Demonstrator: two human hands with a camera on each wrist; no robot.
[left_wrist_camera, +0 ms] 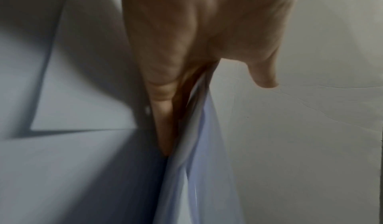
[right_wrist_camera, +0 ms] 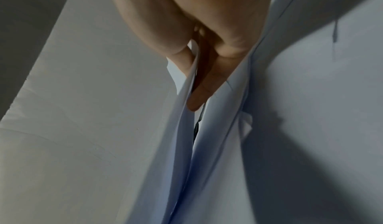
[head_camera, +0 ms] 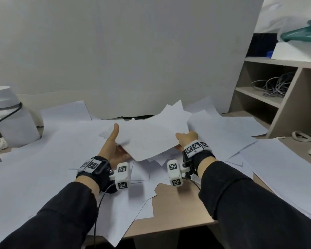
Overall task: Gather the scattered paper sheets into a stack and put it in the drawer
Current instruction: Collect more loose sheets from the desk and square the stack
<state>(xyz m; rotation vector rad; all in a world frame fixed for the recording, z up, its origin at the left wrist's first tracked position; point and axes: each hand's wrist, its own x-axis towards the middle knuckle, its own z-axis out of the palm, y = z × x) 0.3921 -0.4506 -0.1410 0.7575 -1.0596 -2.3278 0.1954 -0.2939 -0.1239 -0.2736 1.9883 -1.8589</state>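
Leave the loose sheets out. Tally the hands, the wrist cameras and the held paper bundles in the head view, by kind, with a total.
Hands: 2 (left hand, right hand)
Wrist cameras: 2
Held paper bundle: 1
Total: 5

Straight fingers (left_wrist_camera: 163, 113) of the left hand (left_wrist_camera: 186, 36) lie against the edges of bunched paper sheets (left_wrist_camera: 186, 186), thumb (left_wrist_camera: 265, 73) held apart.

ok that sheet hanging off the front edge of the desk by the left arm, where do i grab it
Take the sheet by its overhanging corner, from the front of the desk, thumb on top, fingers beneath. That corner juts past the edge, so fingers can likely slip under; the rest lies flat. The left hand and right hand hold the gathered sheets; free one first.
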